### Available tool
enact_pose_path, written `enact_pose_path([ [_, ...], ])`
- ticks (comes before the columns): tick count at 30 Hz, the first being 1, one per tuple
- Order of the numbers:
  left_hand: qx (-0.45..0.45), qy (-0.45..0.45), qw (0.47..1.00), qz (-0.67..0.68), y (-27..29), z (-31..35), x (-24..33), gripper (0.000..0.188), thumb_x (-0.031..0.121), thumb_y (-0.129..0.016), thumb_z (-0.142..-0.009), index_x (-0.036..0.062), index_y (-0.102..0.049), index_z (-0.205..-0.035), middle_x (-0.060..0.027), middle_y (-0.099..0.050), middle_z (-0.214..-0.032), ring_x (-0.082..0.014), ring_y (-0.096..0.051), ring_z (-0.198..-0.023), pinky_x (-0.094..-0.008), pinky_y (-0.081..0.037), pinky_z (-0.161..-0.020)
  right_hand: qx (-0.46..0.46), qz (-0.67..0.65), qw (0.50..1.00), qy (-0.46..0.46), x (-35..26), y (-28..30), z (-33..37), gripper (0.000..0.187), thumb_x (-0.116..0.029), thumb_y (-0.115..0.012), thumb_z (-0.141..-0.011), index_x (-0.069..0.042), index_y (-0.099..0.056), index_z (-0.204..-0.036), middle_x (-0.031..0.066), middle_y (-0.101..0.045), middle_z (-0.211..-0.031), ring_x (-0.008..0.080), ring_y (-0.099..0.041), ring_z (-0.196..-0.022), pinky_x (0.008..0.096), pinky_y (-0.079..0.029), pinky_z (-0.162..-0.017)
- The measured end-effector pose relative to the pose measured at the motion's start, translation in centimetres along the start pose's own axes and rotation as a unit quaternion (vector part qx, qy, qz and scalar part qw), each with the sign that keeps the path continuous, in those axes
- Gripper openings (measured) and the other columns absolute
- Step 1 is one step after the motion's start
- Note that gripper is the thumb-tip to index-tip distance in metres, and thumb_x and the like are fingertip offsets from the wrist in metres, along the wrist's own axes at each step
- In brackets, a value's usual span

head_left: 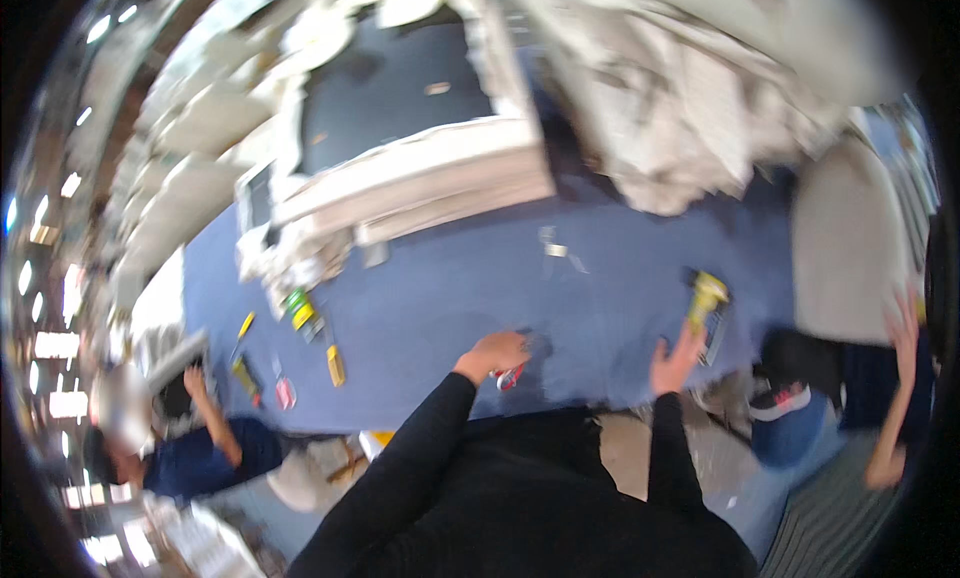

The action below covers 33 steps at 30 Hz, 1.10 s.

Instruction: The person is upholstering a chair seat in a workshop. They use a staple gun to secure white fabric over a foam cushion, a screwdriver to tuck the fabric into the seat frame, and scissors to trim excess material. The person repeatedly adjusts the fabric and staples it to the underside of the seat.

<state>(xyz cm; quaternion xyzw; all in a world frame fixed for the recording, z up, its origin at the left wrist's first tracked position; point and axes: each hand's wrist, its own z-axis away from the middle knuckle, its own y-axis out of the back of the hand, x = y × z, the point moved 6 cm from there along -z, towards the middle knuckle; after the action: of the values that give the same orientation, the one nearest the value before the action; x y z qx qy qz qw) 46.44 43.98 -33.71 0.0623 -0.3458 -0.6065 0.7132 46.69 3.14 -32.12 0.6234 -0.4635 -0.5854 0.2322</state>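
Note:
My left hand [495, 355] is low over the table's near edge, its fingers curled. A small red-handled tool [509, 378] shows under those fingers and appears to be in the hand; blur hides its exact kind. Further right, my right hand [679, 362] has its thumb spread apart and its fingers stretched forward. Its fingertips reach the near end of a yellow and black hand tool [707, 296] lying on the blue table [450, 288]. I cannot tell whether they touch it. A dark, narrow item [713, 338] lies beside that tool.
Ahead is a pale fabric-covered frame with a dark panel [395, 93]; bunched cream fabric [680, 108] lies to its right. On the left are a green-yellow container [301, 313], a yellow-handled tool [335, 366] and a red-handled item [285, 391]. People [215, 453] are at both sides.

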Motion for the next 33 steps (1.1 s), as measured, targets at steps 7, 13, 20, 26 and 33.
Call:
enact_pose_path([
  [7, 0.019, -0.073, 0.994, 0.082, -3.7, 6.0, -3.4, 0.041, 0.035, -0.060, -0.103, 0.0087, -0.066, -0.135, -0.0244, -0.075, -0.118, -0.0463, -0.071, -0.111, -0.0551, -0.055, -0.089, -0.016, -0.081, 0.993, -0.087, -2.7, 4.0, 15.3, 0.071, -0.002, -0.070, -0.091, -0.011, -0.049, -0.158, 0.0267, -0.029, -0.172, 0.0484, -0.050, -0.146, 0.0529, -0.047, -0.117],
  [13, 0.108, -0.090, 0.978, 0.156, -7.9, 8.5, -13.1, 0.032, 0.028, -0.063, -0.106, 0.0050, -0.071, -0.127, -0.0149, -0.079, -0.097, -0.0259, -0.075, -0.082, -0.0401, -0.056, -0.075, -0.076, -0.063, 0.958, -0.268, -0.9, 3.8, 31.6, 0.069, -0.002, -0.069, -0.092, -0.016, -0.049, -0.156, 0.0239, -0.027, -0.174, 0.0434, -0.060, -0.137, 0.0483, -0.056, -0.107],
  [20, 0.054, -0.033, 0.939, 0.338, -9.2, 14.6, -13.6, 0.025, 0.019, -0.068, -0.104, 0.0010, -0.071, -0.121, -0.0073, -0.077, -0.089, -0.0134, -0.072, -0.081, -0.0322, -0.057, -0.072, -0.292, 0.134, 0.922, -0.218, 6.0, -3.4, 46.8, 0.062, -0.018, -0.073, -0.093, -0.017, -0.055, -0.152, 0.0277, -0.047, -0.164, 0.0468, -0.069, -0.121, 0.0531, -0.056, -0.104],
  [26, 0.004, -0.030, 0.840, 0.541, -10.8, 14.6, -10.9, 0.022, 0.011, -0.067, -0.105, 0.0023, -0.069, -0.126, -0.0013, -0.071, -0.101, -0.0122, -0.069, -0.083, -0.0294, -0.058, -0.073, -0.346, -0.054, 0.909, -0.226, 3.4, -4.8, 42.6, 0.042, -0.013, -0.067, -0.095, -0.015, -0.069, -0.137, 0.0194, -0.075, -0.129, 0.0410, -0.073, -0.117, 0.0486, -0.058, -0.099],
  [33, -0.062, -0.132, 0.794, 0.590, -1.0, 9.7, 11.3, 0.042, 0.030, -0.067, -0.110, 0.0077, -0.063, -0.145, -0.0049, -0.074, -0.113, -0.0155, -0.071, -0.100, -0.0360, -0.058, -0.087, -0.249, -0.081, 0.924, -0.281, 6.6, -1.8, 42.7, 0.035, -0.017, -0.068, -0.091, -0.013, -0.077, -0.125, 0.0134, -0.081, -0.111, 0.0355, -0.077, -0.106, 0.0435, -0.060, -0.095],
])
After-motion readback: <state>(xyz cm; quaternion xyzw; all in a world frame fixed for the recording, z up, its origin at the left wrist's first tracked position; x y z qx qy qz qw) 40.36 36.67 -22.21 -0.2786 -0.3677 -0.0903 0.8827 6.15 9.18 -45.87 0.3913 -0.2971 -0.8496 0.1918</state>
